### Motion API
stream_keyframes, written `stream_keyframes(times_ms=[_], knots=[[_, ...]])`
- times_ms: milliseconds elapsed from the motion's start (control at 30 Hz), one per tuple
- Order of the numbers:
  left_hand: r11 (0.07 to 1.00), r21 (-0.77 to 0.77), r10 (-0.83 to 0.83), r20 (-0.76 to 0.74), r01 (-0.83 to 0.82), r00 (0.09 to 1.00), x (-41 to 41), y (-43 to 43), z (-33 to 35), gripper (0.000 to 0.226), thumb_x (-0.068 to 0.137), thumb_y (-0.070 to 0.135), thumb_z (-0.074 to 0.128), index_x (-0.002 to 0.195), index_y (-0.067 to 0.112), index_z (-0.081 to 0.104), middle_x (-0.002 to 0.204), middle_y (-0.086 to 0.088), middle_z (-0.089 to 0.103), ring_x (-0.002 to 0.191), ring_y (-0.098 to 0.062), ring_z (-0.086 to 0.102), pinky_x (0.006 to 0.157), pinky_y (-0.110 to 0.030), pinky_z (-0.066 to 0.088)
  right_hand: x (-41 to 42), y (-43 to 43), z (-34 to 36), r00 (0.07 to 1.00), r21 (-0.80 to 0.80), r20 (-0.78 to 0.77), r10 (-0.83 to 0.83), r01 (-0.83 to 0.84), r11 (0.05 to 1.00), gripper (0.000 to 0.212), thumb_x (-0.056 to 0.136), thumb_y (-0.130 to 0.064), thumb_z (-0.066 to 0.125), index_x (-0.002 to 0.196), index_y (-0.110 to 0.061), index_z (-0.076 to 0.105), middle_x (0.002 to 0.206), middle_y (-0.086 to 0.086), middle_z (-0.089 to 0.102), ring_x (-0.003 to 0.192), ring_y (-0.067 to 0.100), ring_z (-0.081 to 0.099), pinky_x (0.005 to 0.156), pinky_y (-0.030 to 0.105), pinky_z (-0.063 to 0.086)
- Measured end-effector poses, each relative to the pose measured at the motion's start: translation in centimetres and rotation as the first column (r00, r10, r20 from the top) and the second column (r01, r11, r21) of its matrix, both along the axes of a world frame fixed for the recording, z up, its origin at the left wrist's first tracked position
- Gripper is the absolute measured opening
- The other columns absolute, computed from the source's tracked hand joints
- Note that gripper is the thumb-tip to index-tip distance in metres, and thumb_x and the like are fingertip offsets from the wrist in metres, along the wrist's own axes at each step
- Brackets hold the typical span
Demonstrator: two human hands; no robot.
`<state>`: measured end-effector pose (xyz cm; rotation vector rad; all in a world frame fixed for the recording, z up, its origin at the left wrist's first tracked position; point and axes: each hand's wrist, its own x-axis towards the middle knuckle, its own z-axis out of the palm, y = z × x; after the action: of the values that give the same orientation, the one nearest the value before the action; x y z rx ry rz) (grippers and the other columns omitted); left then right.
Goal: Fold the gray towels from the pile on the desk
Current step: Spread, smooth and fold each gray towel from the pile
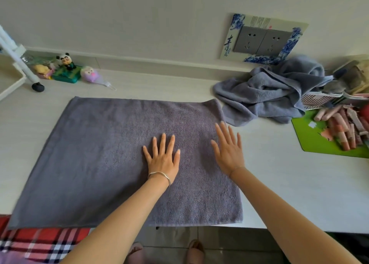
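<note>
At frame centre, a gray towel (99, 153) lies flat on the bench (279, 183); left hand (162, 159) and right hand (229, 153) are over it, fingers (163, 141) straight and splayed; the pile (267, 91) upper right awaits folding.

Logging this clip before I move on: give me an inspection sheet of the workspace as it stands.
Surface: pale desk set against a wall.
Job's things: one gray towel spread flat at the near edge; crumpled towel pile behind it to the right.
Clutter: toy figurines far left; green mat, pink tubes and a pink basket far right.
Grips: left hand flat on the towel, fingers spread; right hand open at its right edge, contact unclear.
Cables: nothing seen.
Surroundings: wall sockets above the pile; plaid cloth below the desk's near edge.
</note>
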<state>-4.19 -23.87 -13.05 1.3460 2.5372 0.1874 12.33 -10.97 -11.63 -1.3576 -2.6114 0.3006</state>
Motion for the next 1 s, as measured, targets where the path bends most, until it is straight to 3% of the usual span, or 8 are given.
stream_keyframes(times_ms=[133, 200, 333, 533, 733, 800, 867, 1000], knots=[[0.999, 0.032, -0.007, -0.012, 0.007, 1.0, -1.4, 3.8, 0.1, 0.064, 0.088, 0.053, -0.004, 0.149, 0.033, -0.002, 0.159, 0.003, -0.004, 0.146, -0.025, -0.007, 0.113, -0.058, -0.006, -4.0, 0.3, -0.5, 0.978, -0.011, -0.012, 0.206, -0.206, 0.978, 0.062, 0.091, -0.053, 0.011, 0.149, -0.031, 0.018, 0.158, -0.005, 0.014, 0.147, 0.017, 0.007, 0.119, 0.036, -0.002], [0.998, 0.062, -0.003, -0.049, 0.006, 0.999, -1.5, 4.9, -0.4, 0.067, 0.086, 0.054, -0.005, 0.149, 0.033, 0.002, 0.159, 0.002, -0.001, 0.146, -0.025, -0.004, 0.113, -0.058, -0.006, -4.6, 1.2, -1.8, 0.967, -0.028, 0.029, 0.254, -0.253, 0.967, 0.063, 0.09, -0.056, 0.008, 0.149, -0.034, 0.017, 0.158, -0.006, 0.013, 0.147, 0.015, 0.006, 0.119, 0.038, 0.0], [0.991, 0.133, 0.002, -0.083, 0.009, 0.997, -1.2, 5.0, -1.2, 0.071, 0.083, 0.055, -0.003, 0.149, 0.032, 0.01, 0.159, 0.001, 0.006, 0.146, -0.026, 0.003, 0.113, -0.057, -0.004, -5.4, 5.3, -2.6, 0.984, -0.034, 0.039, 0.173, -0.171, 0.985, 0.066, 0.088, -0.06, 0.006, 0.149, -0.036, 0.016, 0.158, -0.007, 0.011, 0.147, 0.014, 0.003, 0.118, 0.033, -0.004], [0.995, 0.1, -0.007, -0.13, 0.021, 0.991, -1.1, 5.4, -1.2, 0.068, 0.085, 0.054, -0.005, 0.149, 0.033, 0.004, 0.159, 0.002, 0.002, 0.146, -0.026, 0.001, 0.112, -0.057, -0.004, -7.5, 11.5, -2.7, 0.995, 0.011, 0.071, 0.069, -0.07, 0.998, 0.065, 0.092, -0.056, 0.014, 0.149, -0.027, 0.021, 0.158, 0.0, 0.016, 0.147, 0.018, 0.008, 0.118, 0.034, -0.002], [0.998, 0.059, -0.004, -0.14, 0.012, 0.99, -1.4, 5.5, -1.2, 0.068, 0.083, 0.055, -0.01, 0.147, 0.034, -0.005, 0.159, 0.003, -0.004, 0.146, -0.025, -0.005, 0.113, -0.057, -0.005, -7.7, 15.7, -3.3, 0.998, -0.089, 0.062, -0.012, 0.018, 0.996, 0.062, 0.099, -0.049, 0.024, 0.151, -0.017, 0.016, 0.159, 0.0, 0.009, 0.146, 0.018, 0.008, 0.119, 0.033, 0.004], [0.999, 0.037, -0.009, -0.136, 0.015, 0.991, -1.4, 5.4, -1.2, 0.067, 0.081, 0.055, -0.015, 0.144, 0.034, -0.014, 0.158, 0.003, -0.009, 0.146, -0.025, -0.009, 0.113, -0.057, -0.006, -7.4, 15.2, -3.1, 1.0, -0.145, -0.01, -0.009, 0.007, 0.989, 0.061, 0.1, -0.046, 0.026, 0.151, -0.015, 0.014, 0.159, 0.001, 0.006, 0.146, 0.018, 0.008, 0.119, 0.033, 0.004], [0.999, 0.031, -0.015, -0.13, 0.019, 0.991, -1.3, 5.3, -1.2, 0.066, 0.079, 0.055, -0.017, 0.142, 0.034, -0.018, 0.158, 0.002, -0.011, 0.145, -0.025, -0.01, 0.113, -0.057, -0.007, -6.4, 13.4, -2.6, 0.982, -0.213, -0.185, -0.036, -0.005, 0.977, 0.06, 0.1, -0.039, 0.035, 0.15, -0.013, 0.016, 0.159, 0.002, 0.011, 0.146, 0.017, 0.011, 0.119, 0.03, 0.007], [0.997, 0.074, 0.008, -0.115, 0.001, 0.993, -1.4, 5.7, -1.3, 0.068, 0.083, 0.057, -0.008, 0.147, 0.033, -0.002, 0.159, 0.0, 0.002, 0.146, -0.027, 0.0, 0.113, -0.058, -0.003, -3.3, 9.0, -1.4, 0.845, -0.391, -0.459, -0.273, 0.084, 0.916, 0.054, 0.096, -0.025, 0.051, 0.146, -0.014, 0.032, 0.15, 0.0, 0.036, 0.137, 0.015, 0.033, 0.108, 0.019, 0.023]])
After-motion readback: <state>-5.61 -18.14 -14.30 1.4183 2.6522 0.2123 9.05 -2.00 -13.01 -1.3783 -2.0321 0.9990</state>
